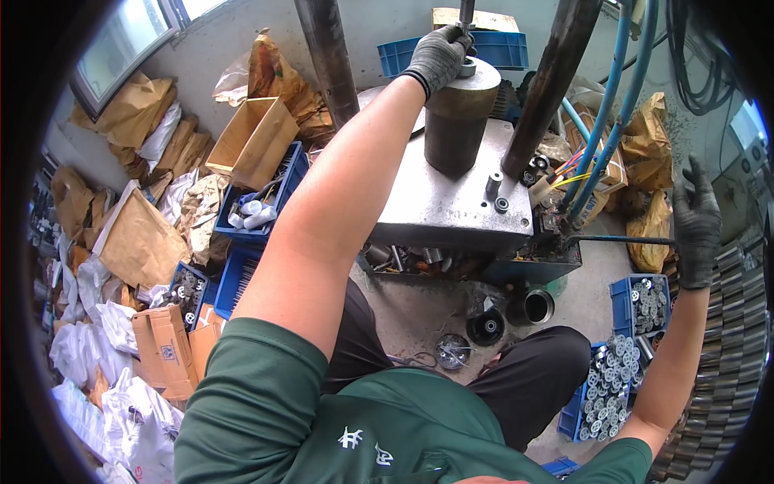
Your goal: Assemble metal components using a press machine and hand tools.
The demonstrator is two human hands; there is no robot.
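Note:
My left hand [439, 60], in a grey knit glove, reaches to the top of a thick steel cylinder [456, 121] on a press table [451, 206]. Its fingers close round a small dark metal part just under the narrow press rod [467, 11]; the fingers partly hide that part. A metal ring [467, 69] lies on the cylinder's top, below the hand. My right hand [697, 230], in a dark glove, is raised at the far right with fingers stretched upward and apart. Its palm is beside the end of a long lever rod [621, 239], apparently touching it.
Two dark columns [326, 60] flank the cylinder. Blue hoses [617, 121] hang at the right. A bearing [501, 205] and a small pin [494, 184] are on the table. Blue crates [572, 415] of metal wheels and stacked steel rods [730, 347] stand right; cartons [165, 347] and bags lie left.

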